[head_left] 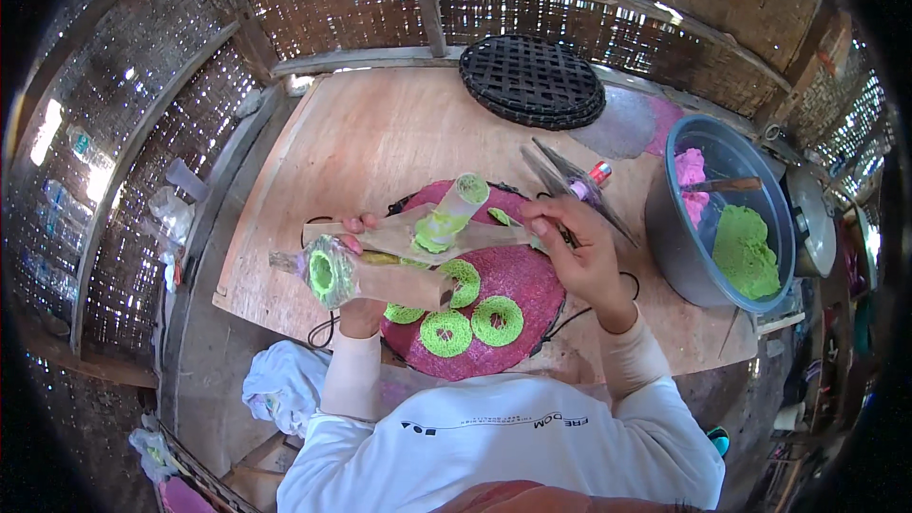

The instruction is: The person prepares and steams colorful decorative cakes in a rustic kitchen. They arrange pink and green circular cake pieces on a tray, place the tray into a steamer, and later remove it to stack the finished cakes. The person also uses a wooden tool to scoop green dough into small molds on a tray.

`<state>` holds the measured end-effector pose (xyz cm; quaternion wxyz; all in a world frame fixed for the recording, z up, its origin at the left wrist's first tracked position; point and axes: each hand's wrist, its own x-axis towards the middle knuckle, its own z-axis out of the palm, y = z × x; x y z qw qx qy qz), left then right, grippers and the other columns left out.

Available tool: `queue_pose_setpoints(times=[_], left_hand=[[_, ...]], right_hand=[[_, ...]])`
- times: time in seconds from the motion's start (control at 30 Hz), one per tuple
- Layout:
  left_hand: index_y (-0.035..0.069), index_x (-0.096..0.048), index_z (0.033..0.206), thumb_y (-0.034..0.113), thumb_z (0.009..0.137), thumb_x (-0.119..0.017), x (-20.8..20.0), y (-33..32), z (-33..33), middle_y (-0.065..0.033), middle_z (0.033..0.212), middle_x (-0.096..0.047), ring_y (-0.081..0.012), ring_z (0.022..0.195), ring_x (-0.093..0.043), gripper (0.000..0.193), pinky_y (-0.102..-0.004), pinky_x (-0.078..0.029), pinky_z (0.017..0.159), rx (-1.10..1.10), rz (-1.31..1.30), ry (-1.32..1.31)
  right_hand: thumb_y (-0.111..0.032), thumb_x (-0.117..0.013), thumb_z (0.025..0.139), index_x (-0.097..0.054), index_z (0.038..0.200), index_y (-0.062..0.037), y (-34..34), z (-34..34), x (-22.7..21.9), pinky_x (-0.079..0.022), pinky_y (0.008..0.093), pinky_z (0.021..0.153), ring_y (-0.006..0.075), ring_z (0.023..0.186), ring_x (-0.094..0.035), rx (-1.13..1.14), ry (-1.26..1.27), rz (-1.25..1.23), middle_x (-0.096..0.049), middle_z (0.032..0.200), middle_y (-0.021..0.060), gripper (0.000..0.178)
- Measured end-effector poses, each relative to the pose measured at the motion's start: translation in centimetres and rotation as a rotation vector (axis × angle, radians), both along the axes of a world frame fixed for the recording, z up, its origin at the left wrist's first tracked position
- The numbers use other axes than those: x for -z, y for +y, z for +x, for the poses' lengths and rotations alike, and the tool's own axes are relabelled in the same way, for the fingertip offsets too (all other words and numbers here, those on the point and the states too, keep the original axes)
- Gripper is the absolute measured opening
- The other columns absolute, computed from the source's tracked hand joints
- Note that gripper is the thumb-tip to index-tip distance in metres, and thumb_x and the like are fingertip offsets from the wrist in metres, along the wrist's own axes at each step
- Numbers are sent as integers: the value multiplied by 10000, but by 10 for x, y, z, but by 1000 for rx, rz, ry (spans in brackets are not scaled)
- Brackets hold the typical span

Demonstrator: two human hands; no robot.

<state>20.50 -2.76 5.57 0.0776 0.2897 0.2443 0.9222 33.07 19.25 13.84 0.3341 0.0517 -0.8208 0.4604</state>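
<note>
A two-part wooden press is held over the round pink mat (513, 323). Its upper board (389, 233) carries an upright pale tube (460, 204) smeared with green dough. The lower paddle (404, 285) has a plastic-wrapped opening lined with green dough. My left hand (355, 228) is closed around the board's left part, its palm hidden by the paddle. My right hand (579, 252) is closed at the board's right end, its fingertips partly hidden. Below the press, several lacy green dough rings (498, 320) lie flat on the mat.
A grey tub (670, 247) at the right holds pink dough (691, 176), green dough (746, 252) and a wooden-handled tool (731, 184). Stacked black woven trays (532, 81) sit at the back. Dark blade-like tools (565, 176) lie beyond my right hand. White cloth (280, 385) is at near left.
</note>
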Motion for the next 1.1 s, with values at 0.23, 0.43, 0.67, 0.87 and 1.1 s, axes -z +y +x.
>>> queue_pose_setpoints(times=[0.23, 0.43, 0.67, 0.87, 1.1], left_hand=[[150, -447, 846, 287, 822, -589, 6, 4, -1, -20, 1060, -394, -222, 1108, -404, 198, -448, -345, 973, 18, -6, 90], [151, -452, 836, 220, 789, -632, 13, 2, -4, -17, 1036, -390, -217, 1087, -413, 198, -444, -357, 967, -16, -32, 116], [150, -453, 818, 247, 831, -567, 8, 5, -1, -17, 1008, -385, -212, 1061, -414, 151, -447, -370, 951, 25, -44, 83], [159, -456, 817, 276, 834, -562, -1, 6, 1, -22, 998, -388, -215, 1046, -416, 159, -451, -363, 946, 2, -33, 88], [168, -463, 815, 295, 836, -557, -16, 2, 5, -30, 982, -395, -217, 1040, -408, 160, -423, -355, 946, -80, -74, 114]], right_hand=[[-69, -577, 677, -640, 1023, -180, -11, 0, -14, -295, 455, 939, 268, 1023, -465, 168, 144, 588, -532, 1116, 39, 370], [-66, -573, 665, -652, 1000, -196, -14, 2, -16, -283, 468, 943, 264, 1015, -467, 154, 164, 553, -536, 1105, 41, 368], [-47, -604, 629, -668, 912, -190, 0, 2, -11, -281, 463, 931, 253, 993, -486, 156, 222, 547, -562, 1045, 26, 324], [-58, -643, 667, -638, 773, -110, 3, 7, -16, -310, 381, 905, 231, 951, -489, 171, 195, 295, -557, 946, 48, 119], [-129, -614, 787, -578, 744, -57, 26, 12, 4, -369, 301, 791, 154, 837, -517, 203, 158, 13, -572, 833, 50, 92]])
